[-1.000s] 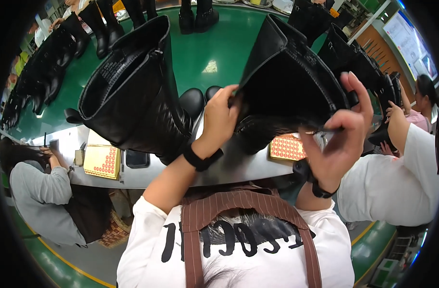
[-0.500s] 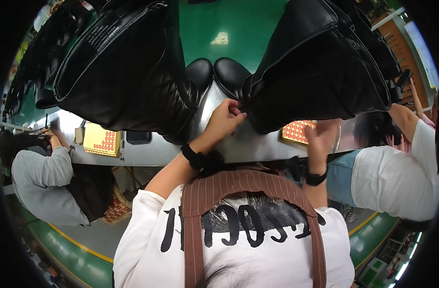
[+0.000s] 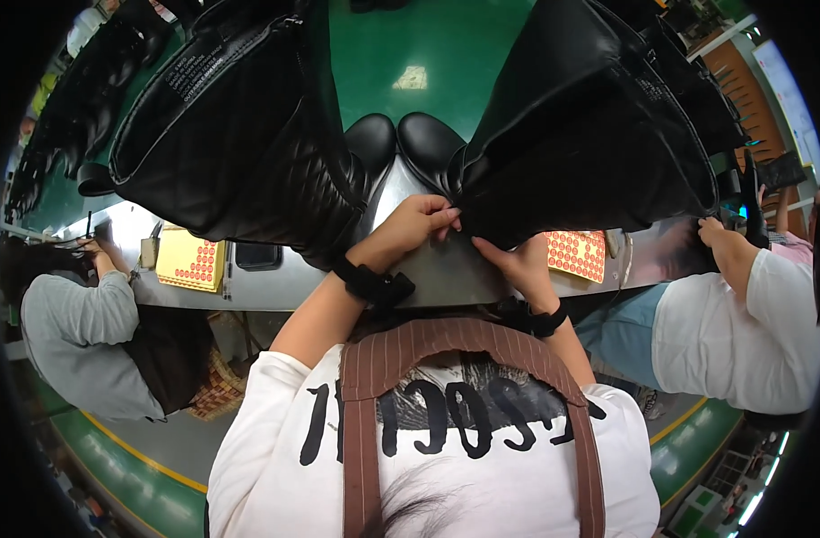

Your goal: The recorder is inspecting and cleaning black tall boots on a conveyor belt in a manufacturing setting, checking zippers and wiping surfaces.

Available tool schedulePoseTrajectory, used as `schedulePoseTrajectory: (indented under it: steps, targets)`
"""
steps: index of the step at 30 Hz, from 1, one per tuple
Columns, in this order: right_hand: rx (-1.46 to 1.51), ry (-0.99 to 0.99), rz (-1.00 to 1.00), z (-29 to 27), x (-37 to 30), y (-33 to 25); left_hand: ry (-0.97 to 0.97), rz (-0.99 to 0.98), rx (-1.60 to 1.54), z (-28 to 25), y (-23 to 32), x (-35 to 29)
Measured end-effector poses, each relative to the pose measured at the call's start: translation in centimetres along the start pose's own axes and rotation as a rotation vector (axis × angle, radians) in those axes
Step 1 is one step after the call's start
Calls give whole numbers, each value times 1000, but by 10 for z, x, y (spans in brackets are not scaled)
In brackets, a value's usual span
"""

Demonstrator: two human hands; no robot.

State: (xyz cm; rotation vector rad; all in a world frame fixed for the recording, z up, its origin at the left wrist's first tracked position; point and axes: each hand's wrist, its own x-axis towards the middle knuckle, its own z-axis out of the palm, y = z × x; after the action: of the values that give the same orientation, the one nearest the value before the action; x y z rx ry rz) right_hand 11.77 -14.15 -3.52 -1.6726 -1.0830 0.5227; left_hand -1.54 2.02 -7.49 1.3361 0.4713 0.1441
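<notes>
Two tall black boots stand on the metal table with their toes side by side. The left boot [image 3: 248, 152] has quilted stitching at the ankle, and its open shaft leans toward the left. The right boot [image 3: 562, 152] leans the other way, its shaft spread toward the right. My left hand [image 3: 406, 231] is closed in a pinch against the inner ankle of the right boot; whatever lies between the fingertips is too small to make out. My right hand [image 3: 522, 267] grips the lower back of that boot, thumb on the near side and fingers partly hidden behind it.
Yellow sheets of round red stickers [image 3: 187, 262] and a dark tray [image 3: 257, 255] lie on the left. Another sticker sheet [image 3: 579, 255] is at the right. Co-workers sit on both sides, one in a grey top [image 3: 91, 341], one in a white top [image 3: 733, 332]. More black boots [image 3: 69, 117] stand far left.
My right hand has come from above the right sticker sheet leftward to the back of the right boot. My left hand stays pinched at the ankle. The right co-worker's arm has shifted.
</notes>
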Motion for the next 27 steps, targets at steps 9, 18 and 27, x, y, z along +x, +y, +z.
schedulePoseTrajectory:
  steps: [9,18,27]
  targets:
    - [-178,104,-121,7,0,8,15,528,-410,23,181,-99]
    - [-62,-32,-102,-8,11,-4,-105,422,-3,29,187,-110]
    - [173,-302,155,-25,29,1,537,-257,808,-17,106,-202]
